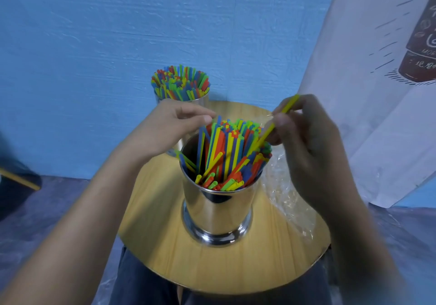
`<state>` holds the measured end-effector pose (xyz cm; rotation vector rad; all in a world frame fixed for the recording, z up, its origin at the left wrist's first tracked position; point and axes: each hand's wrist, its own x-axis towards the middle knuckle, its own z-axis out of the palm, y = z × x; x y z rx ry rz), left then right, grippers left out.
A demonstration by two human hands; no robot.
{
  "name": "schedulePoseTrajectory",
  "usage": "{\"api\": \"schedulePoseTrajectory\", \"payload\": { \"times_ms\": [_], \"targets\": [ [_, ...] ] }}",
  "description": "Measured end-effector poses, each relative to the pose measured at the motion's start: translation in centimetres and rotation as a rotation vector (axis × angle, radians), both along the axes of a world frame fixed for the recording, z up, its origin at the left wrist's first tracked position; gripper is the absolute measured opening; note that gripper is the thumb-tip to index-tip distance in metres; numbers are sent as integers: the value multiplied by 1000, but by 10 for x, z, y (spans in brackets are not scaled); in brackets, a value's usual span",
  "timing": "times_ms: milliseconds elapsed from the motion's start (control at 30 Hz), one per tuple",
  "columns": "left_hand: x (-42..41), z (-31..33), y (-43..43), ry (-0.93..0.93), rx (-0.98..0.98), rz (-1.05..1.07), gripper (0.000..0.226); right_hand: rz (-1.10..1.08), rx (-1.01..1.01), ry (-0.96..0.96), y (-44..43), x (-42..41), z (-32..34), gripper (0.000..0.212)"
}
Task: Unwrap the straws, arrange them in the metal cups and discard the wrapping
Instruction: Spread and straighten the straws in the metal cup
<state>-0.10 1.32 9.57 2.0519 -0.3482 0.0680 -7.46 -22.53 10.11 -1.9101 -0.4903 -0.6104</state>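
On a round wooden table (153, 222), 2 metal cups, both upright and well apart.

The near cup (217, 210), close to the table's front edge: shiny, with a wider foot, filled with many straws (226, 153) in red, yellow, green and blue. Not tidy inside: mostly leaning toward the far-right part of the rim, with some lying lower and slanted across the near part, and a piece of dark bare inner wall at the left.

The far cup (204, 100), at the table's back edge by the blue wall (94, 45): packed full with more straws (180, 83) of the same 4 colours, upright and fanning out a little above the rim. Lower part hidden behind the left hand (169, 127).

The right hand (311, 144): fingers curled, pinching 1 yellow straw (285, 108) between thumb and fingertips. Straw tilted, upper end out above the fingers, lower end down among the straws at the near cup's right rim.

The left hand: holding nothing, fingers relaxed and only lightly bent, thumb tip just beside the tallest straw tips at the near cup's far-left side. Touching them or not, cannot tell.

At the right of the near cup, clear plastic wrapping (287, 201), crumpled on the table, partly under the right wrist.

Further right, a white cloth (377, 116) with a printed drawing. Below the table, dark trousers (141, 286).
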Motion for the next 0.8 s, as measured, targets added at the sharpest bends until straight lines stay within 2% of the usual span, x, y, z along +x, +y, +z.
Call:
{"api": "schedulePoseTrajectory", "payload": {
  "times_ms": [67,167,200,333,433,633,800],
  "targets": [
    [3,0,-4,-29,32,-7,16,-23,-95,41,1,1,-4,3],
    [6,0,-6,-65,53,-10,16,-59,-115,21,2,2,-7,26],
    [8,0,-6,-72,60,-8,15,-69,-124,17,2,2,-6,27],
    [11,3,-9,-104,45,0,11,-93,-246,-1,1,5,-7,6],
    [15,4,-11,-119,72,-23,9,-87,-295,-9,0,8,-8,18],
    [20,8,-15,-111,157,-102,10,-82,-290,-1,-2,9,-9,19],
    [23,8,-18,-103,135,-121,10,-83,-277,1,-2,8,-9,16]
  ]
}}
